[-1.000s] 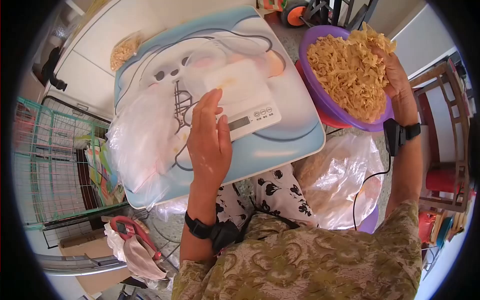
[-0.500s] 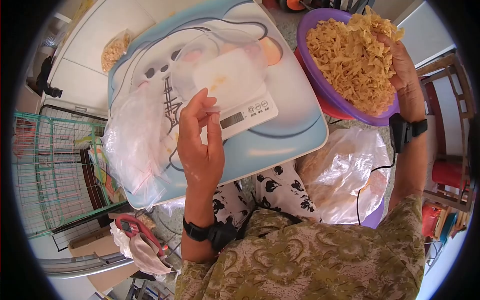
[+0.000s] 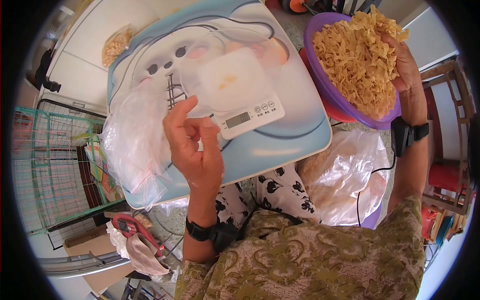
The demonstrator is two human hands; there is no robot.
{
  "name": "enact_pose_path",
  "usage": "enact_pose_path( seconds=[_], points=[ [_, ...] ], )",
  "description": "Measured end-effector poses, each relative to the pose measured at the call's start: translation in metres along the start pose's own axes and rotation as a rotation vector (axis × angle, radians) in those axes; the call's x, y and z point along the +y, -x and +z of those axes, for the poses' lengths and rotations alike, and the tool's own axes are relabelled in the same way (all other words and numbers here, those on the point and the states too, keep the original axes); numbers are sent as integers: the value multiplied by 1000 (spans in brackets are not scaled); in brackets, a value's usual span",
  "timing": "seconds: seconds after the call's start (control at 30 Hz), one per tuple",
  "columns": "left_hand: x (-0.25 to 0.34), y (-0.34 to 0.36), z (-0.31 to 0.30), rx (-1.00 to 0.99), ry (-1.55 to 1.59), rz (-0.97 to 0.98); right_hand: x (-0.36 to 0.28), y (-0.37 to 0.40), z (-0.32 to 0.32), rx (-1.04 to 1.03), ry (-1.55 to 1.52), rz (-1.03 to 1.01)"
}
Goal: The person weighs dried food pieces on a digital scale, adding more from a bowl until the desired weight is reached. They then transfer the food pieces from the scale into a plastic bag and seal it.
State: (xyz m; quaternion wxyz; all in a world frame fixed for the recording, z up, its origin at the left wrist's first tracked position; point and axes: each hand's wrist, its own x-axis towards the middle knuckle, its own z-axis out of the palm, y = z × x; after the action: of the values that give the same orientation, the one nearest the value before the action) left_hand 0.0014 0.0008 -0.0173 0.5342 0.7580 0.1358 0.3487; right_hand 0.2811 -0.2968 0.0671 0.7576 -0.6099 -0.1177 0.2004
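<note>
My left hand is over the table beside the kitchen scale, fingers loosely bent and apart, with nothing in them. A clear plastic bowl rests on the white scale, with a few yellowish crumbs visible in its middle. At the upper right, my right hand is closed around a clump of yellowish dried strips at the far side of a purple basin. The basin is heaped with the same crinkled strips. My right fingers are partly hidden by the clump.
A pile of clear plastic bags lies on the left of the cartoon-printed table. A small bag of beige pieces sits beyond it. Right of my legs is a large filled plastic bag. A green wire cage stands at left.
My left hand has moved slightly left, away from the bowl's rim, and its fingers have come apart. My right hand stays closed on the strips at the basin. The view has shifted a little.
</note>
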Motion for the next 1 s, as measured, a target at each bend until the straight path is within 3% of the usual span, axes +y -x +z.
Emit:
enact_pose_path(
  seconds=[0.07,0.3,0.37,0.4,0.57,0.63,0.83,0.9,1.0],
  points=[
    [-5,0,-4,144,110,-61,-4,4,18,-74,-28,-56],
    [-49,1,6,305,249,-181,-12,-3,90,-243,-42,-177],
    [-51,1,7,290,225,-180,-9,-6,113,-148,8,-168],
    [-50,3,5,295,229,-180,-9,0,128,-238,24,-134],
    [-49,8,2,159,108,-136,11,-6,180,-238,221,-93],
    [-52,7,3,159,119,-110,19,-7,200,-335,316,-87],
    [-50,7,2,135,95,-81,63,-26,216,-364,606,-274],
    [-49,6,2,131,92,-78,75,-29,220,-297,918,-502],
    [-47,5,2,128,103,-100,83,-22,226,-317,1085,-640]
  ],
)
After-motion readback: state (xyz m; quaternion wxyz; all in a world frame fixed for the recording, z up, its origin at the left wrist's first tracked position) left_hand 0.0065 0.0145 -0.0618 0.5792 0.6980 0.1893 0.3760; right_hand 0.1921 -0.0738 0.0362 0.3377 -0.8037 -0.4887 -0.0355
